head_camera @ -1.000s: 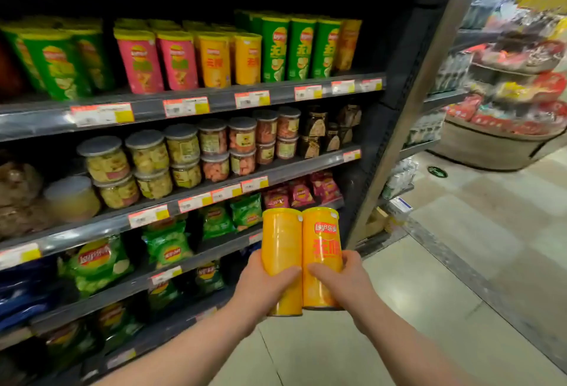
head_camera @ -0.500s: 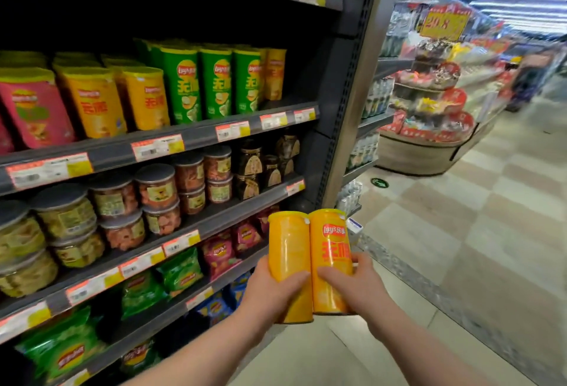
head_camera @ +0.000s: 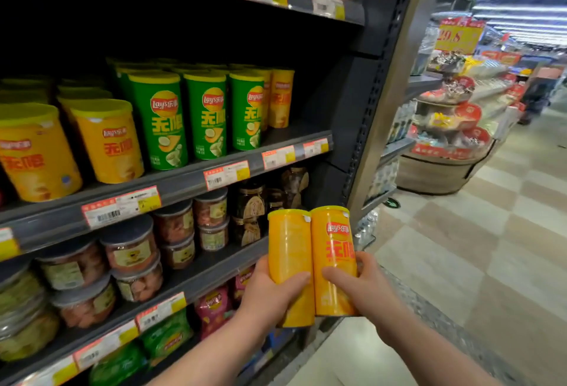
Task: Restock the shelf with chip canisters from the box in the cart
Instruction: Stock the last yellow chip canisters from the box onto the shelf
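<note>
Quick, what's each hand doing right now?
Left hand: closed around the left can.
Right hand: closed around the right can.

Two canisters (head_camera: 313,262) are standing upright, side by side and touching, in front of the shelf (head_camera: 184,183). The left hand (head_camera: 270,296) is gripping the left one, the right hand (head_camera: 365,290) the right one; shelved canisters (head_camera: 165,121) are sitting above-left

bare shelf end (head_camera: 302,135) right of yellow canister (head_camera: 280,98); green canisters (head_camera: 208,115) crowd middle
</note>
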